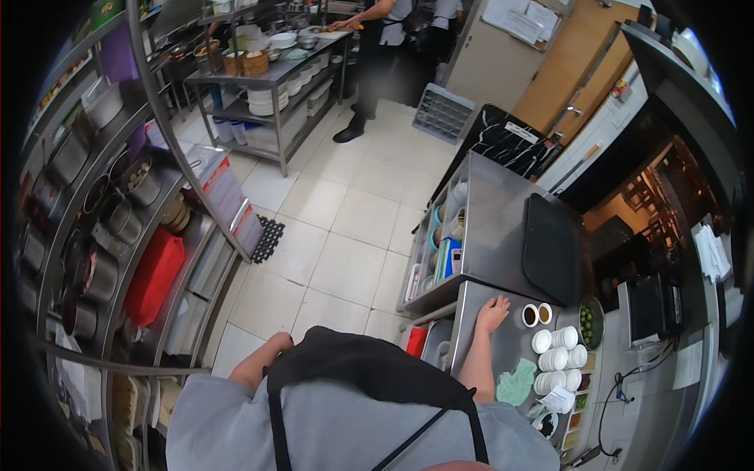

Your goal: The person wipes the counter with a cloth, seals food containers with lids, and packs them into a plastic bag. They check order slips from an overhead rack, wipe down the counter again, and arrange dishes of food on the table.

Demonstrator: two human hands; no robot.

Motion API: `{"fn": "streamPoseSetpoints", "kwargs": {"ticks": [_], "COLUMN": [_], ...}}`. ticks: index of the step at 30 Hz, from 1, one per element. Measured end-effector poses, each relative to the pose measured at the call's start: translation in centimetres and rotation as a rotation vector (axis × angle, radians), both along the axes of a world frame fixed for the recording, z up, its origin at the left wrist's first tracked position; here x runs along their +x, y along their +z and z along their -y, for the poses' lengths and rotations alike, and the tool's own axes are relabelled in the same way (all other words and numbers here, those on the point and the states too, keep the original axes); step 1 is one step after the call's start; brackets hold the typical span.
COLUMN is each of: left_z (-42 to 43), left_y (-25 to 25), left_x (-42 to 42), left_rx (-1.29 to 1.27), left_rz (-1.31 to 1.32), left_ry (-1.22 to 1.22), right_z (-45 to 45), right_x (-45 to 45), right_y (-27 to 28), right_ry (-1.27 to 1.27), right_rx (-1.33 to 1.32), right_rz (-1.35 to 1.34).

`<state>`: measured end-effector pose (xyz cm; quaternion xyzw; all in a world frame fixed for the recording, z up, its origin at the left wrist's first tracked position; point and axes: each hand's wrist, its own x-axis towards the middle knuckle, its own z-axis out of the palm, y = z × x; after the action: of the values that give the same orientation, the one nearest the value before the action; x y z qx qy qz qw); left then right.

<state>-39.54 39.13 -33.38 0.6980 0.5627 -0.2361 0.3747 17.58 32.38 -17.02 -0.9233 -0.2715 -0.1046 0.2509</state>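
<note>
My right hand [492, 313] rests on the steel counter [471, 294] with its fingers apart and nothing in them. Just right of it stand two small white cups of dark and brown sauce [531, 315]. Below these are stacks of small white dishes [553, 359] and a crumpled green cloth [515, 382] beside my forearm. On the other side, my left hand [281, 341] hangs by the black apron [345, 361], partly seen; its fingers are too small and hidden to make out.
Steel shelves with pots [120, 220] and a red container [155, 276] line the left. A black tray [549, 250] lies on the higher counter. A bowl of limes [591, 322] is at the right. Co-workers [385, 47] stand by a steel table [275, 72]; a grey crate [442, 114] is behind.
</note>
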Motion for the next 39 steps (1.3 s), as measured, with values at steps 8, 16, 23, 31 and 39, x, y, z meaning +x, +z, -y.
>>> {"fn": "streamPoseSetpoints", "kwargs": {"ticks": [8, 16, 23, 31, 39], "left_z": [-3.8, -5.4, 0.9, 1.0, 1.5], "left_y": [-1.9, 34.9, 45.3, 43.2, 46.2], "left_x": [0.4, 18.4, 21.1, 22.2, 19.8], "left_rx": [0.099, -0.072, -0.343, 0.023, -0.303], "left_rz": [0.204, 1.238, 1.583, 1.296, 1.576], "left_ry": [-0.132, -0.595, -1.244, -1.128, -1.335], "right_z": [-0.2, -0.1, -0.1, -0.1, -0.1], "right_x": [-0.3, -0.1, 0.0, 0.1, 0.2], "right_y": [0.2, 0.1, -0.2, -0.1, -0.5], "right_ry": [-0.002, -0.009, -0.008, -0.009, -0.009], "right_rx": [0.043, 0.024, 0.008, 0.022, 0.031], "right_rz": [-0.01, 0.017, 0.03, 0.03, 0.045]}}
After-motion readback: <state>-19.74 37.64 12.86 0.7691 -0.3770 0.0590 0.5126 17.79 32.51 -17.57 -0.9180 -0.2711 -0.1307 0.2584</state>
